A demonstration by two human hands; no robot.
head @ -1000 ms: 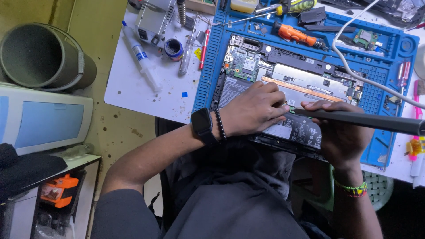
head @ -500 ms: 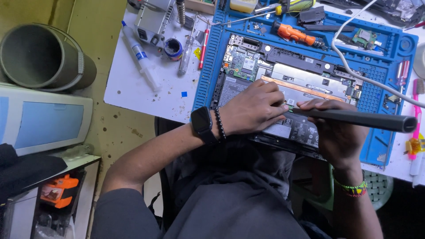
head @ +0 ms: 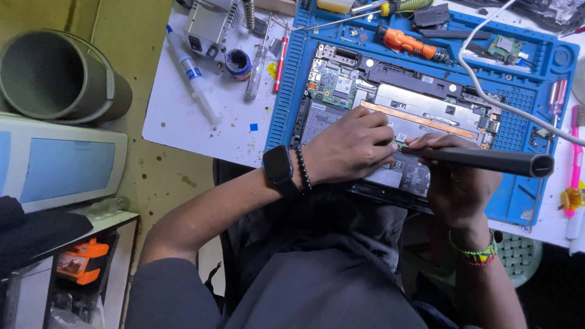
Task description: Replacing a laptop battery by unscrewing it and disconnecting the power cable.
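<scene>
A grey cylinder [head: 58, 76] lay far left; a syringe [head: 194, 74] rested on the white counter [head: 201, 128]. On the blue repair mat [head: 286, 91] sat the opened laptop [head: 396, 116]. The left hand [head: 350, 146] pressed on it, fingers curled together — perhaps pinching something small. The right hand [head: 454, 180] was clamped around a dark electric screwdriver [head: 487, 161], tip at the laptop.

Bare table [head: 183, 122] left of the mat [head: 286, 91] is open; syringe [head: 194, 73], cable [head: 487, 91] and screwdriver [head: 405, 42] crowd the rest.
</scene>
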